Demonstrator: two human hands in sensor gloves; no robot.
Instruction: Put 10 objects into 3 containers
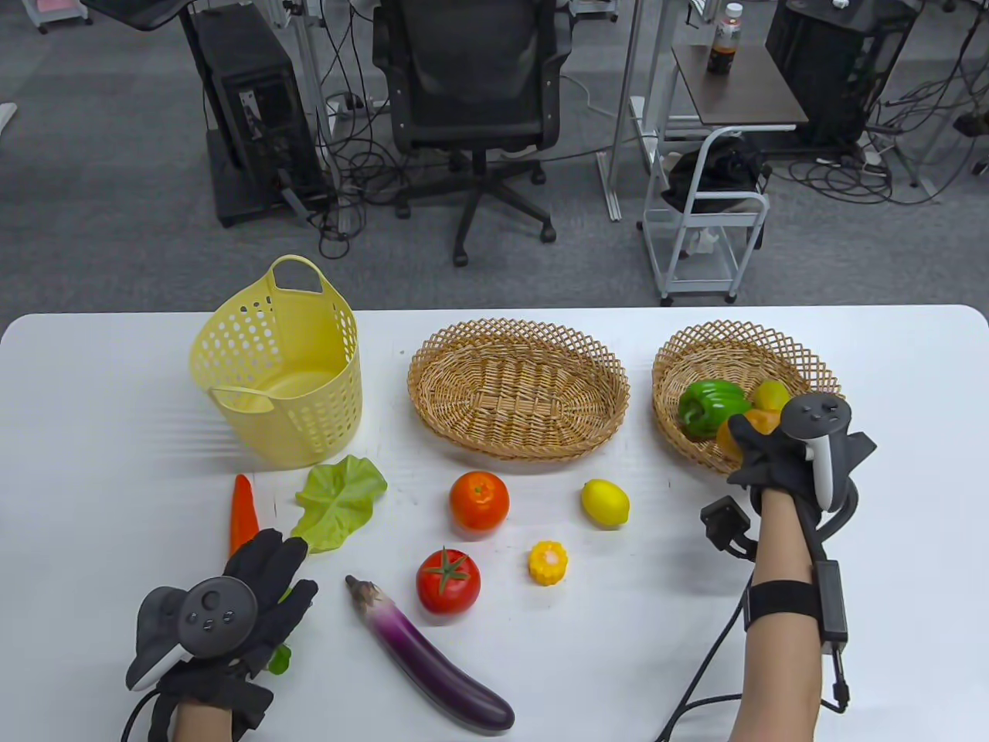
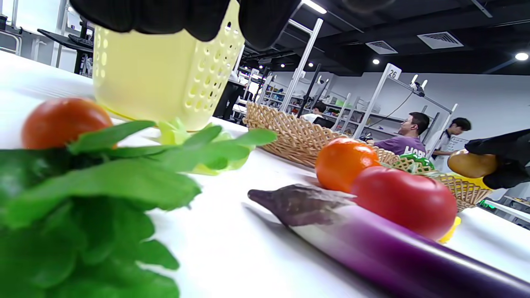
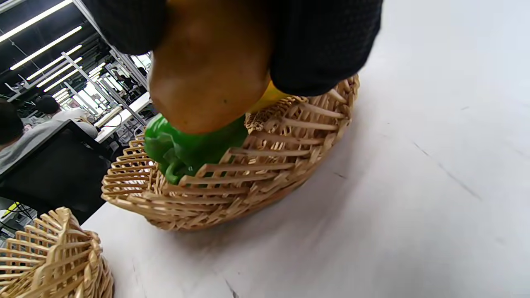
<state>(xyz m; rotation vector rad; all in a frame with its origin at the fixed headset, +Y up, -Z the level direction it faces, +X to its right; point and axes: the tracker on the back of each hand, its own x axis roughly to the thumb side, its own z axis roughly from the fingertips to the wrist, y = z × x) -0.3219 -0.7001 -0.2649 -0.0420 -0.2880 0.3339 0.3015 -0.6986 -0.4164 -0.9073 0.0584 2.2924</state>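
My right hand (image 1: 761, 447) grips a brown-orange potato-like object (image 3: 207, 74) just above the near rim of the round wicker basket (image 1: 680, 352). A green pepper (image 1: 712, 406) and a yellowish fruit (image 1: 770, 394) lie in that basket. My left hand (image 1: 263, 583) is open, its fingers spread over the leafy end (image 2: 83, 198) of a carrot (image 1: 244, 514). Loose on the table lie a lettuce leaf (image 1: 340, 502), an orange (image 1: 479, 501), a lemon (image 1: 606, 502), a corn piece (image 1: 548, 562), a tomato (image 1: 448, 581) and an eggplant (image 1: 429, 657).
A yellow plastic basket (image 1: 282, 386) stands at the back left, nothing showing inside it. An oval wicker basket (image 1: 518, 386) sits at the back middle, also with nothing in it. Cables trail from both wrists toward the near edge.
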